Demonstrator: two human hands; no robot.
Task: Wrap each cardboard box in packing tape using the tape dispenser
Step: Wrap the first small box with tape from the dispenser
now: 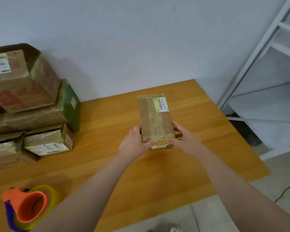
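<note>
Nearest me, at the table's (pixel 107 158) front left corner, lay the tape dispenser (pixel 28 208), orange and blue with a yellowish roll, well apart from both hands. Further in, over the middle of the table, the left hand (pixel 134 143) and right hand (pixel 182 139) gripped the near end of a small cardboard box (pixel 155 119), thumbs on top and fingers curled round its sides. The box was already glossy with tape and bore a barcode label (pixel 161 104) at its far end. Beyond, on the left, taped boxes (pixel 27 104) were stacked against the wall. A white shelf (pixel 266 81) stood to the right.
</note>
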